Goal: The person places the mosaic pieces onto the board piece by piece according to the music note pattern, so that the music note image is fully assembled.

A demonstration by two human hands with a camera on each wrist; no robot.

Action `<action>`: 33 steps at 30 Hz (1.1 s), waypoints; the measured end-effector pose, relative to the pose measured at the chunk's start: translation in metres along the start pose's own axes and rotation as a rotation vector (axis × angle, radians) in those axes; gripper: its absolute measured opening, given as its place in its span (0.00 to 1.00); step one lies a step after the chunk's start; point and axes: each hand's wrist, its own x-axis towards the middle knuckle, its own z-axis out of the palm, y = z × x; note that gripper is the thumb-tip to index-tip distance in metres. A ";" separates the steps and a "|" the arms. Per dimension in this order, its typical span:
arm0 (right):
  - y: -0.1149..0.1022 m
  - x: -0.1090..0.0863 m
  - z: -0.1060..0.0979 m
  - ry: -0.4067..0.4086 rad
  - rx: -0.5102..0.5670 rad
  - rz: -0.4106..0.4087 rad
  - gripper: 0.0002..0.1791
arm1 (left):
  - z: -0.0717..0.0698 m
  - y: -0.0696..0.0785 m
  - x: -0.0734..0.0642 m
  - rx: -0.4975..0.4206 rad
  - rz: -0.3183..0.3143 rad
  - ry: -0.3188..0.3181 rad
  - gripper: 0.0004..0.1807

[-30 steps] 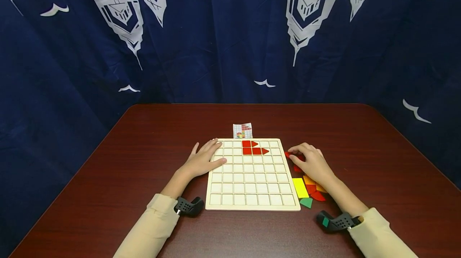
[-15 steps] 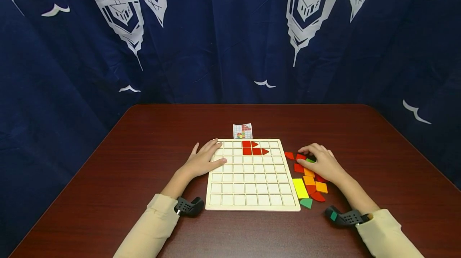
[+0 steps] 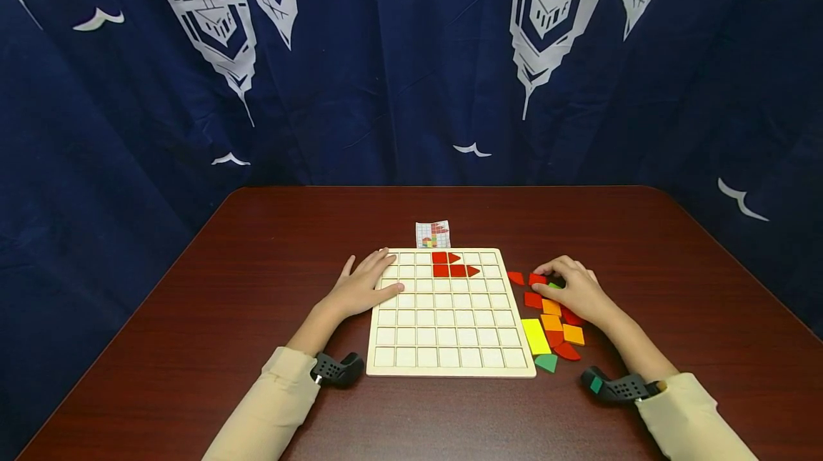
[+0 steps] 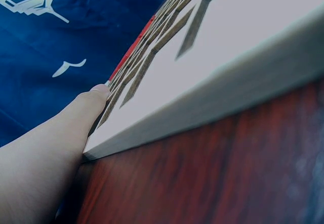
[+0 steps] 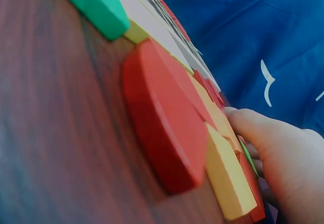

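Note:
My left hand (image 3: 360,284) lies with fingers spread on the upper left edge of a pale wooden grid board (image 3: 411,368). Its thumb reaches over the rim in the left wrist view. Two red squares and a red triangle (image 3: 473,271) fill part of the board's second row; a red square (image 3: 440,258) and another triangle sit above them. To the right of the board, my right hand (image 3: 572,288) pinches a red square block (image 3: 537,279) between thumb and fingertips at the table. A green piece (image 3: 554,286) is partly hidden under that hand.
Loose pieces crowd the board's right side: a yellow rectangle (image 3: 536,336), a green piece (image 3: 546,362), a red rounded piece (image 5: 164,118), an orange square (image 3: 574,334) and several others. A small printed pattern card (image 3: 433,234) lies behind the board. A blue curtain (image 3: 398,89) hangs beyond the table.
My right hand has shifted right, from the red piece near the board's edge to the red square block, uncovering several loose pieces. The left hand stays put.

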 end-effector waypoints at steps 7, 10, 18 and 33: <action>-0.001 0.000 -0.001 -0.009 0.026 0.001 0.17 | 0.000 0.000 0.000 0.000 -0.001 -0.002 0.39; -0.001 0.000 0.000 -0.019 0.048 0.002 0.16 | 0.000 0.000 0.000 0.001 -0.003 -0.003 0.39; 0.000 0.002 0.002 -0.003 0.085 -0.015 0.16 | -0.001 0.001 0.000 -0.005 -0.002 0.004 0.39; -0.001 0.002 0.000 -0.045 0.154 0.036 0.16 | -0.001 0.000 0.000 0.001 0.001 0.010 0.39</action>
